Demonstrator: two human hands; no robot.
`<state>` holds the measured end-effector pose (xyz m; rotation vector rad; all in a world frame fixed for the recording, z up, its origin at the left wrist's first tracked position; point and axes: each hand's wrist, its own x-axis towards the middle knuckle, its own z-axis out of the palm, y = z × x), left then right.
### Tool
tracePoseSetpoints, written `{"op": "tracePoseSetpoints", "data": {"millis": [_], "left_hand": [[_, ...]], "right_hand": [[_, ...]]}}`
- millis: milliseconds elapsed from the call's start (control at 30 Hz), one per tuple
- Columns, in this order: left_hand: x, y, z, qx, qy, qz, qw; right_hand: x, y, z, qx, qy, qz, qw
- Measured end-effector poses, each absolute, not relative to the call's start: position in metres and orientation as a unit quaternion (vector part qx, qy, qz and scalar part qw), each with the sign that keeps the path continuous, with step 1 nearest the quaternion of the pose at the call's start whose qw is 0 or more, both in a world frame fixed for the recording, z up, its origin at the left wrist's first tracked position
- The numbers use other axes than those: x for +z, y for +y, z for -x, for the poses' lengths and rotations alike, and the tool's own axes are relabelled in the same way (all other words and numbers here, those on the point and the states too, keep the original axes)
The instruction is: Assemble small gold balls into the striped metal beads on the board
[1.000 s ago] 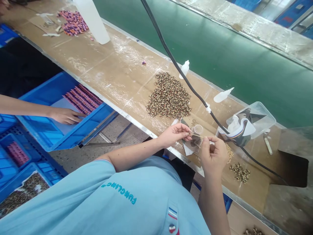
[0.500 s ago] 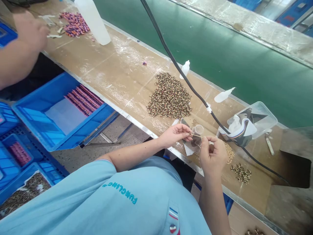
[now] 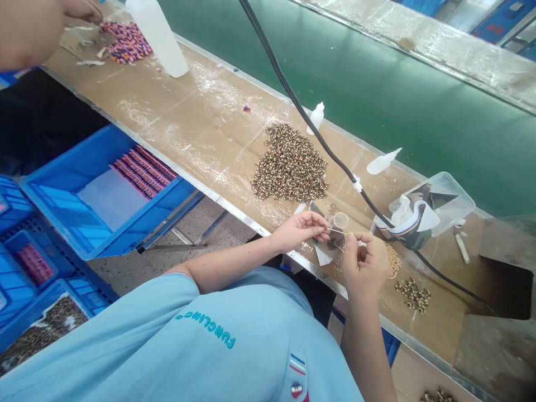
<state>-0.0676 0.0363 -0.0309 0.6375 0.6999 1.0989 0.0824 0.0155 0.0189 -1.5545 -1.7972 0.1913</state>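
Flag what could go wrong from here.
The tiny piece in the left hand, at the thin stick in the right hand, might slip.
The small brown pile by the right hand could scatter if brushed.
The black cable passes the clear plastic tub; a snag might shift it.

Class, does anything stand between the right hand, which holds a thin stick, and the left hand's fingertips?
Nothing visible: only the thin stick spans the gap from the right hand to the left hand, whose tiny piece is too small to identify. The clear round cup and black cable lie beyond that line.
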Motion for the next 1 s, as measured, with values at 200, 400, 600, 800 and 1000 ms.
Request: {"op": "tracePoseSetpoints", "data": {"millis": [200,400,600,800,1000], "left_hand": [[-0.030,0.036,0.068,0.511,0.307,-0.289,0.749],[-0.029,0.036,0.067,0.516,0.307,-0.280,0.749],[-0.029,0.036,0.067,0.510,0.317,-0.291,0.745],[-0.028,0.036,0.067,0.512,0.317,-0.286,0.746],[-0.028,0.036,0.066,0.510,0.319,-0.282,0.747]], "right_hand": [[0.025,0.013,-0.083,0.075,-0.688,0.617,0.376],[0.021,0.022,-0.089,-0.010,-0.703,0.602,0.379],[0.010,0.034,-0.091,-0.052,-0.718,0.617,0.318],[0.005,0.036,-0.090,-0.049,-0.725,0.624,0.287],[0.006,0.036,-0.091,-0.019,-0.718,0.625,0.306]]}}
